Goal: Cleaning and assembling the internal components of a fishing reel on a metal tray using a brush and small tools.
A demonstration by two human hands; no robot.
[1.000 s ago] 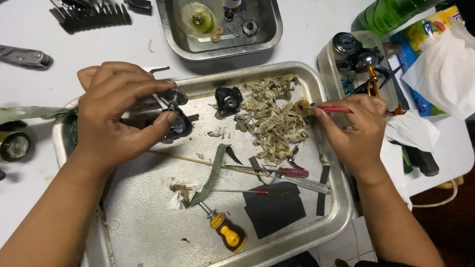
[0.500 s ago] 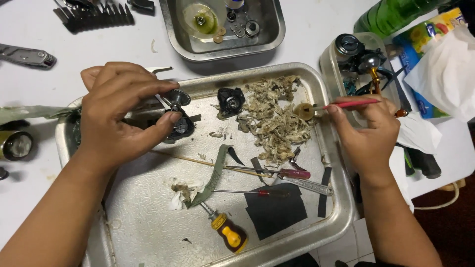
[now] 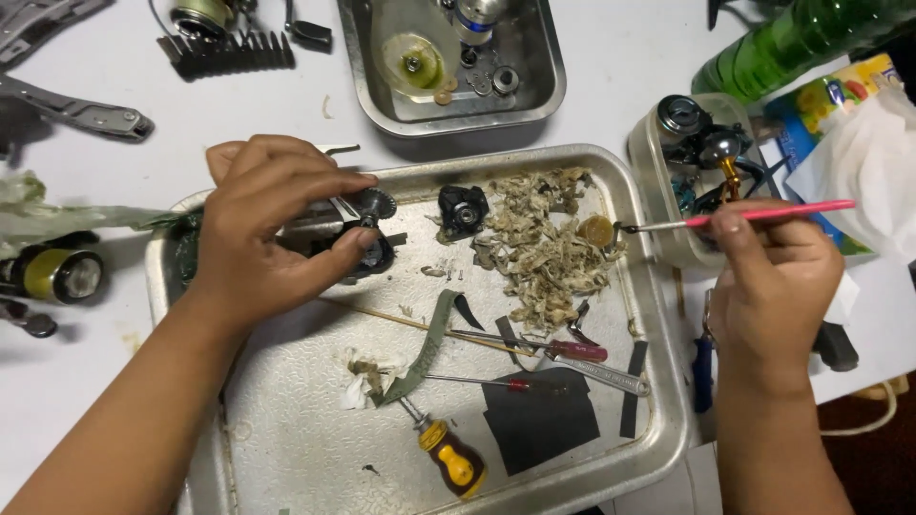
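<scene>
My left hand (image 3: 262, 224) grips a dark metal reel part (image 3: 358, 234) with a toothed gear, held low over the left side of a large metal tray (image 3: 658, 315). My right hand (image 3: 768, 286) is over the tray's right rim and holds a thin pink-handled brush (image 3: 763, 216) level, its dark tip pointing left toward a small round brass piece (image 3: 596, 230). A heap of dirty shredded tissue (image 3: 544, 243) lies between the hands, with a small black part (image 3: 463, 207) beside it.
In the tray lie a yellow-handled screwdriver (image 3: 448, 456), red-handled tools (image 3: 572, 350), black sheets (image 3: 549, 418) and a green strip (image 3: 425, 348). A smaller tray (image 3: 549, 72) of parts sits behind. A tub with a reel (image 3: 701, 133), green bottle (image 3: 792, 43) and tissue (image 3: 863, 167) stand right.
My right hand has lifted and drawn back to the right, off the tissue heap to the tray's rim, with the brush now level. My left hand keeps its grip in place.
</scene>
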